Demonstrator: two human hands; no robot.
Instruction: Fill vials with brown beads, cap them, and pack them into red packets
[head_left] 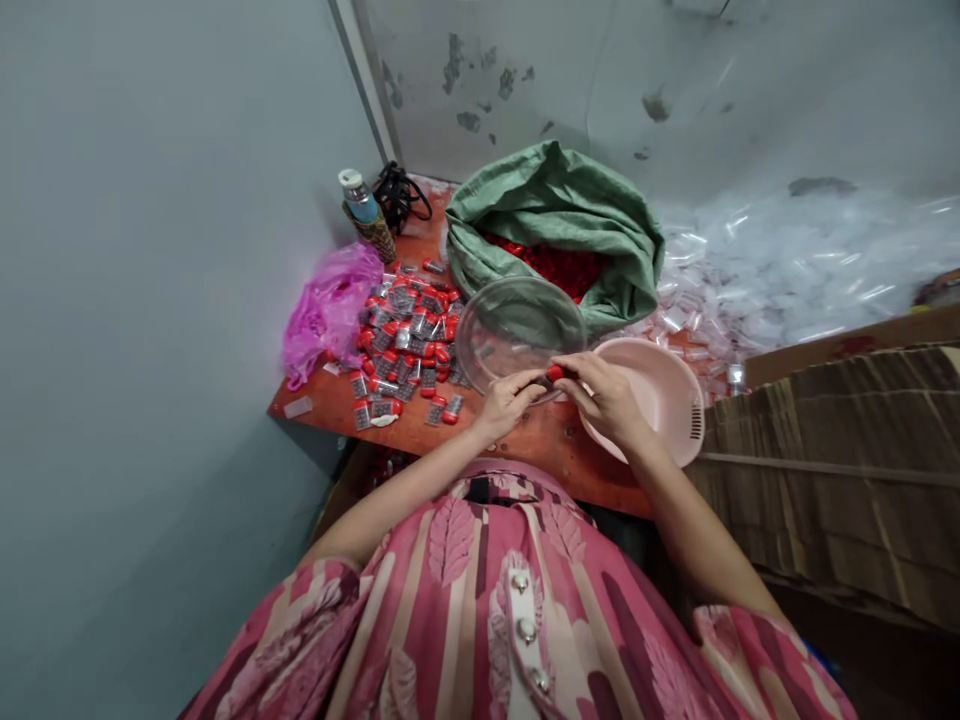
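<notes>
My left hand (511, 402) and my right hand (601, 392) meet at the front of the table. Between their fingertips is a small container with a red cap (555, 372). My right fingers pinch the cap, and my left fingers close on the dark body end, which they mostly hide. Just behind my hands stands a clear round bowl (480, 345). Under and beside my right hand is a pink plastic basin (675, 400). To the left lies a pile of small clear containers with red caps and dark contents (409, 340).
A green sack (555, 200) holding red caps (559, 268) stands behind the bowl. Many clear empty containers (810, 250) are heaped at right, beside cardboard (840, 470). A pink plastic bag (330, 305), a bottle (360, 200) and a black cable (401, 195) occupy the orange table's (540, 440) left.
</notes>
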